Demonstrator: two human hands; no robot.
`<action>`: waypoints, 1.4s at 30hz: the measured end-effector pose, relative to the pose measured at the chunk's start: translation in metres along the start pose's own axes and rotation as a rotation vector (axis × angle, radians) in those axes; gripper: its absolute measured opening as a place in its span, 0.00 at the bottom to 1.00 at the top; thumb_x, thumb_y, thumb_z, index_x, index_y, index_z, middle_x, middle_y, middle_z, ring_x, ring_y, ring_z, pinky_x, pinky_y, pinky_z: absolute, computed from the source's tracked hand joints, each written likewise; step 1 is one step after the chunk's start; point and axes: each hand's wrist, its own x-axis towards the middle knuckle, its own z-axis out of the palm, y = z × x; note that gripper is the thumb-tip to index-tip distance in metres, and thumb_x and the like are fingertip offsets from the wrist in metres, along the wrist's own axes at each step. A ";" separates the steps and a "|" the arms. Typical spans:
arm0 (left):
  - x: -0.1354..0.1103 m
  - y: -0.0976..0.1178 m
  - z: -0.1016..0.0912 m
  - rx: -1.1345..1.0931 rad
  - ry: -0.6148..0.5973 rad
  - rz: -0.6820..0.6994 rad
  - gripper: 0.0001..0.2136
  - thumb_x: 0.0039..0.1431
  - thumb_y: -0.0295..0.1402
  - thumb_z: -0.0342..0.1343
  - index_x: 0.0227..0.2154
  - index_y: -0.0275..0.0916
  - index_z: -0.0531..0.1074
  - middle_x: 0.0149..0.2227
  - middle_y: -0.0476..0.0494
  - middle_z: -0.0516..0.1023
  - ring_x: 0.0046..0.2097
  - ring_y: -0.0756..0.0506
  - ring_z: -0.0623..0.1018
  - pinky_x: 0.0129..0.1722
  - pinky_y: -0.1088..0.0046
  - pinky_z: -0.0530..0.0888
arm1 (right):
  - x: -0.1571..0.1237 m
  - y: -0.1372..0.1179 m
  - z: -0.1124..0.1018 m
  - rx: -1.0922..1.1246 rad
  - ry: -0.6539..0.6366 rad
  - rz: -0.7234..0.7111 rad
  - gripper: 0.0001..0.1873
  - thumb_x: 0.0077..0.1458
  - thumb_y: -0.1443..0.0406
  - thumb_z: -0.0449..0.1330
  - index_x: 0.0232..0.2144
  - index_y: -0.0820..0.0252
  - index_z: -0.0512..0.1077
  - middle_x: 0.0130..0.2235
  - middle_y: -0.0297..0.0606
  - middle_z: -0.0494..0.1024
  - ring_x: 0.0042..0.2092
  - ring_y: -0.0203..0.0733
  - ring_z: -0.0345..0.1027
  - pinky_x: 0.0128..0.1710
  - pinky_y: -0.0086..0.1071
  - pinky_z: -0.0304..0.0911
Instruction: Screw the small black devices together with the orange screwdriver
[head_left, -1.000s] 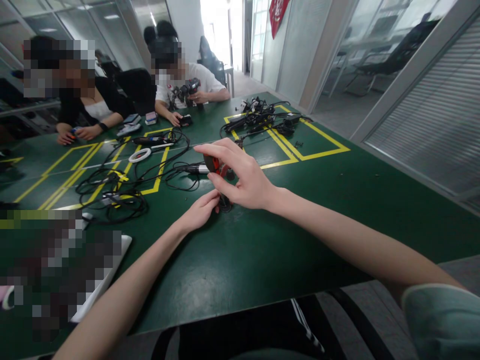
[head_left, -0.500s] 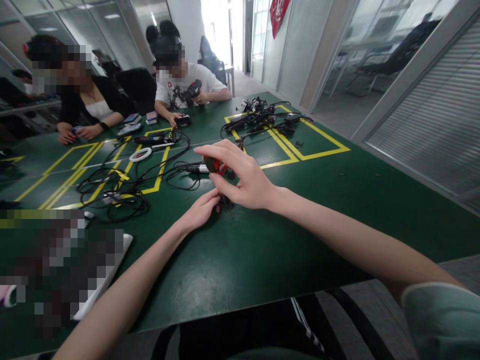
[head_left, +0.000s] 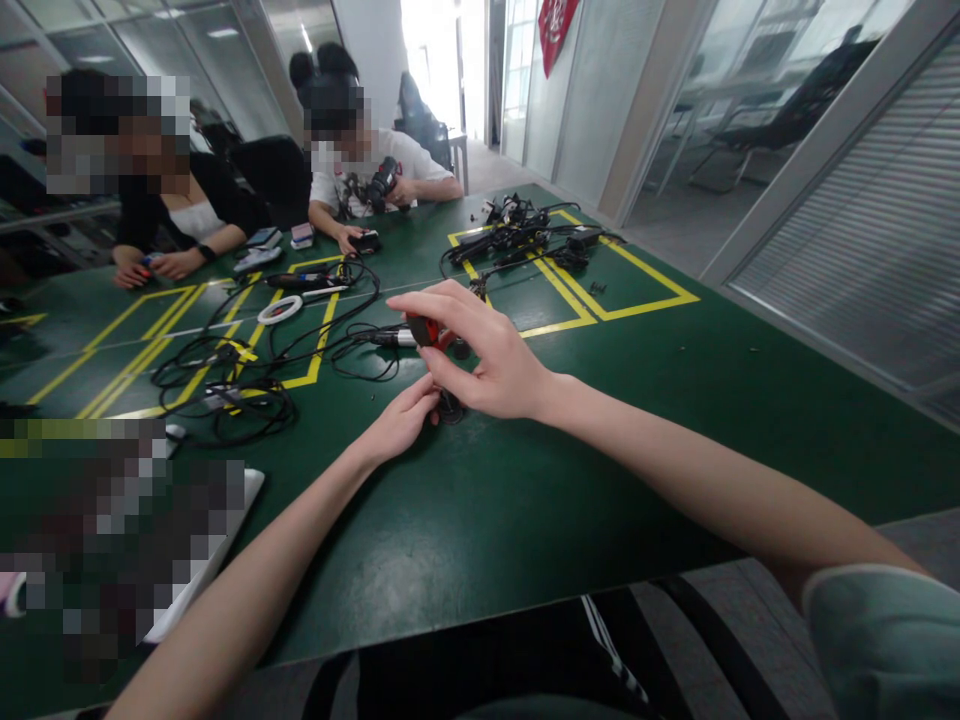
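Note:
My right hand is curled around the upper part of a red-and-black screwdriver, its fingers over the handle. The screwdriver stands roughly upright, its shaft mostly hidden behind my thumb. Below it, my left hand is closed at the fingertips on the side of a small dark round part on the green table. The detail of that part is too small to make out. Just behind my hands lies a black-and-silver device with a cord.
Tangled black cables lie at the left, near a white ring. A pile of black cords and parts sits farther back inside yellow tape. A white-edged object is at the near left. Two people sit across the table, one holding a black tool.
My hands and the screwdriver stay almost in the same place. Across the table, the person's black tool has tilted slightly.

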 end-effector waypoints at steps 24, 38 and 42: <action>0.002 -0.001 0.004 0.040 -0.005 0.035 0.13 0.71 0.38 0.47 0.30 0.41 0.64 0.28 0.50 0.69 0.32 0.48 0.68 0.37 0.72 0.74 | 0.002 0.005 -0.005 -0.037 0.042 -0.017 0.14 0.69 0.62 0.63 0.55 0.55 0.73 0.50 0.42 0.79 0.53 0.46 0.75 0.52 0.45 0.79; 0.002 -0.003 0.002 0.024 -0.029 0.055 0.13 0.72 0.38 0.45 0.37 0.39 0.72 0.29 0.50 0.69 0.33 0.48 0.69 0.37 0.73 0.74 | 0.002 0.004 -0.003 0.003 0.093 0.008 0.11 0.69 0.63 0.62 0.52 0.56 0.75 0.48 0.41 0.79 0.48 0.42 0.75 0.42 0.37 0.79; 0.003 -0.001 0.005 0.025 0.002 0.034 0.14 0.72 0.39 0.45 0.30 0.41 0.66 0.27 0.50 0.68 0.32 0.47 0.70 0.36 0.73 0.74 | 0.002 0.003 -0.005 0.018 0.073 -0.012 0.14 0.70 0.68 0.55 0.55 0.59 0.74 0.54 0.45 0.80 0.56 0.45 0.74 0.55 0.45 0.77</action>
